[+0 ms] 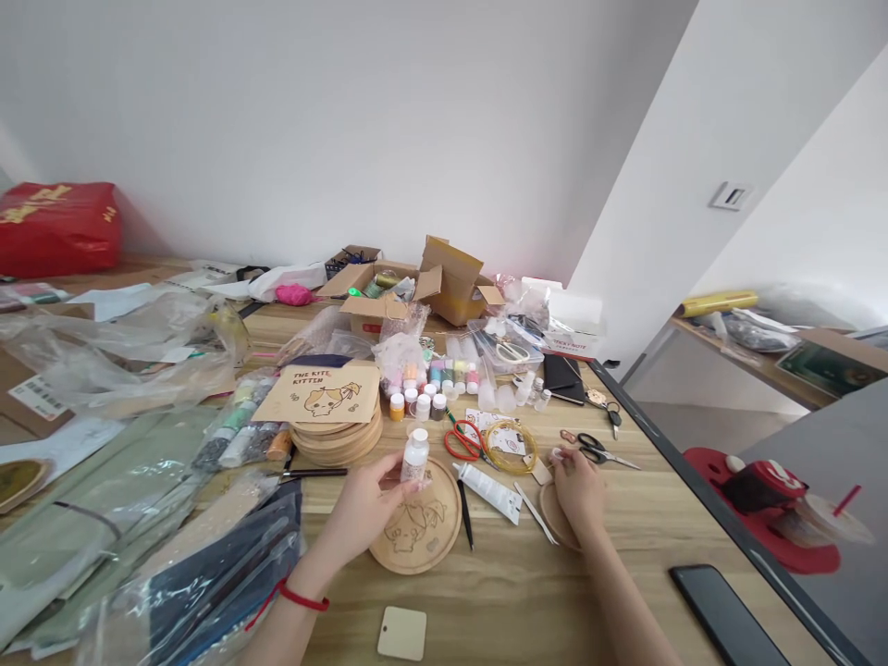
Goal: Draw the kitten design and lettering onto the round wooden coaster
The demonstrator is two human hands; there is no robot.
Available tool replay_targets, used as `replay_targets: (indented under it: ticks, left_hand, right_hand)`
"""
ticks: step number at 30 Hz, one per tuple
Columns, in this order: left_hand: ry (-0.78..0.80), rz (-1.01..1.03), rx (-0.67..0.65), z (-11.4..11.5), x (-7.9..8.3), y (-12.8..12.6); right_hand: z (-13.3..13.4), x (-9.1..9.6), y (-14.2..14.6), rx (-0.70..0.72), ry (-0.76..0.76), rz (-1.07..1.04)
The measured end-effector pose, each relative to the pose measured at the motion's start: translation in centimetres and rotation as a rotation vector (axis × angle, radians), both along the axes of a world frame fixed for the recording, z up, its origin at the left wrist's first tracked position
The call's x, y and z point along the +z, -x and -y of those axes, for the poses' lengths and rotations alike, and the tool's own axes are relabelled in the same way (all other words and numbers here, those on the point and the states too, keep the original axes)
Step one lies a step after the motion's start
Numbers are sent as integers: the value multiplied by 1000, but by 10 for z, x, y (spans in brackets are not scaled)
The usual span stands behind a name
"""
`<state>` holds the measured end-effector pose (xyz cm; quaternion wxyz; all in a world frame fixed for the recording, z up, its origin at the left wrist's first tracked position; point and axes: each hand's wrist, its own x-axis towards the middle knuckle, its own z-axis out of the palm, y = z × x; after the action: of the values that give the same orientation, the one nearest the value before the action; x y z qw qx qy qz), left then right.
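Observation:
My left hand [389, 495] is closed around a small white-capped bottle [415, 455] with a printed label, holding it upright. Just below it lies a round wooden board [395, 555] with a kitten drawing. My right hand [577, 488] is over a smaller wooden disc [555, 520] and partly covers it. Its fingers are bent together around something small and whitish that I cannot make out. Between the hands are a white tube [489, 491], a black pen [465, 513] and white tweezers [536, 514]. Red-handled scissors [463, 441] lie beyond them, beside a yellow wire coil [511, 447].
Paint jars [423, 405] stand behind the board. A kitten card [320, 393] tops stacked wooden boards [339, 442]. Plastic packages [228, 573] crowd the left. Black scissors [605, 451] and a phone [721, 615] lie right; a pale square tag [402, 634] lies in front. Cardboard boxes [450, 277] stand behind.

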<state>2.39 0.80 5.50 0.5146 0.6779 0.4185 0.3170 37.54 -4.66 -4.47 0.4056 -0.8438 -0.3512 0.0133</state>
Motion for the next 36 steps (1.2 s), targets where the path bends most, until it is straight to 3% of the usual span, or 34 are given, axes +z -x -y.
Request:
replay_targets:
  ticks: [5, 9, 11, 14, 16, 19, 23, 26, 30, 36]
  left_hand:
    - [44, 39, -33, 3, -6, -2]
    - [8, 47, -47, 7, -6, -13]
    - [-40, 53, -51, 11, -6, -24]
    - [-67, 76, -83, 17, -7, -43]
    - [-120, 52, -91, 20, -9, -53]
    - [-170, -1, -76, 19, -11, -57]
    - [-265, -112, -90, 1, -11, -47]
    - [-365, -224, 32, -22, -14, -39]
    - [-477, -388, 212, -50, -28, -40]
    - [-539, -538, 229, -66, -52, -55]
  right_hand:
    - [1, 6, 1, -34, -70, 45]
    - [3, 38, 41, -15, -293, 90]
    - [7, 60, 76, 193, -376, -85]
    - [11, 84, 128, 705, -305, -492]
    - [9, 91, 149, 821, -278, -511]
    - [1, 88, 158, 815, -269, -546]
    - [-14, 78, 152, 765, -365, -667]
    - [-21, 79, 147, 738, -422, -754]
    - [-22, 86, 143, 720, -449, -800]
    - [-22, 86, 141, 725, -441, -836]
